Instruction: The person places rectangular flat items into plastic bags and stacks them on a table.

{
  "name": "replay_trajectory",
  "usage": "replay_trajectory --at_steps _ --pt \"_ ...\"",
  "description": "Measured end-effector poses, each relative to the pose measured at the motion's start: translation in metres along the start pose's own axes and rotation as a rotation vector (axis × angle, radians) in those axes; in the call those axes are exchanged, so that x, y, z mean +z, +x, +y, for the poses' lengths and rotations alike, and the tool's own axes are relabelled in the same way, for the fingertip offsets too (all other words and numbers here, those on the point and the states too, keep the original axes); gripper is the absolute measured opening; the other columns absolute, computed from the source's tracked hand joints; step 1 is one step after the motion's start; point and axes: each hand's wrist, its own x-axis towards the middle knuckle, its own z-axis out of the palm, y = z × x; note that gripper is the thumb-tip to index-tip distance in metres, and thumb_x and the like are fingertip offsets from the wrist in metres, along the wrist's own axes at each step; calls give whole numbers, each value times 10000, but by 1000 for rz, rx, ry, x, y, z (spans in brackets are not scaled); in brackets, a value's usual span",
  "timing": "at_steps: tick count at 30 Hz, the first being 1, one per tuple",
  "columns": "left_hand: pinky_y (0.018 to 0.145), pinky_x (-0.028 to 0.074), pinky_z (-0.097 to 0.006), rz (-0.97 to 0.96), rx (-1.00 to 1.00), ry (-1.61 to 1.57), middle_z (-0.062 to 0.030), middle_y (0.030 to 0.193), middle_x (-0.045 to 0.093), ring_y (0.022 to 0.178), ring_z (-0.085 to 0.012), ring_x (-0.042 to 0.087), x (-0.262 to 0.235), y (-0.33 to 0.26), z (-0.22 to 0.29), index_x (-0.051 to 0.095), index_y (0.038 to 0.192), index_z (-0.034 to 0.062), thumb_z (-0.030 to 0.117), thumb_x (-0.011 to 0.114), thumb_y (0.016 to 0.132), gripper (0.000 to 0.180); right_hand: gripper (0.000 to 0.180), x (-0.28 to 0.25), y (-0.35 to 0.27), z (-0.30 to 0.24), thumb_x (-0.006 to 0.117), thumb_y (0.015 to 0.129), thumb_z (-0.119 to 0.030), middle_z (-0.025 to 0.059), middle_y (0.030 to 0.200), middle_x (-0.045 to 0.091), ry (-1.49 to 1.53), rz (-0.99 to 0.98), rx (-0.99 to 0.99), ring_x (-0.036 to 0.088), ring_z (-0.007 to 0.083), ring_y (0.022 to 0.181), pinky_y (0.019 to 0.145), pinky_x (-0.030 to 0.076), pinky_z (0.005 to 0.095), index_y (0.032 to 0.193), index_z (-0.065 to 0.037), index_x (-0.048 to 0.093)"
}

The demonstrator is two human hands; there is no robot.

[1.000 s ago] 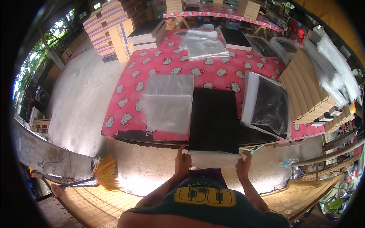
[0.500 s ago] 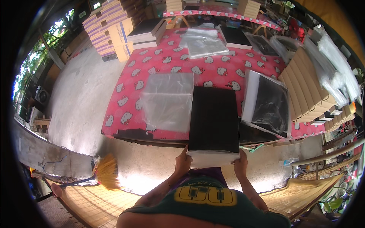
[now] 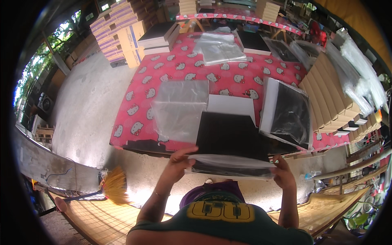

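Two bare hands at the near table edge; left hand partly closed, thumb and fingers pinching the left end of a clear plastic sleeve, index finger reaching forward beside the panel; right hand partly curled, fingers pinching the sleeve's right end; cannot tell whether the fingertips also press on the panel itself. Black panel lies between the hands, its near end within the sleeve and past the table edge, its far part over a white sheet or block, which shows beyond it.

Left of panel: flat clear bags on the pink patterned tablecloth; right of panel: a plastic-wrapped black-and-white packet, slightly turned; farther right, a row of folded brown cardboard, bundled plastic beside it.

Far side of table: more clear bags, between a black-topped white stack on the left and a black-topped block on the right.
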Motion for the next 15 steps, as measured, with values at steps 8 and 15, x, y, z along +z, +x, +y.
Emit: replay_trajectory --at_steps 8,15 --pt "983 423 -461 -133 205 -515 -140 1164 589 1105 -300 558 62 56 79 478 1270 13 192 483 948 369 541 44 52 -51 556 925 -192 89 1301 534 381 -162 -380 491 253 1220 1055 344 511 1424 -161 349" --pt "939 472 -377 178 135 -686 -108 1109 603 1040 -210 581 -7 125 1 537 1126 26 77 500 921 214 268 -3 138 1 493 959 -153 76 1177 617 784 -201 -159 580 204 1103 967 467 384 1209 -61 529"
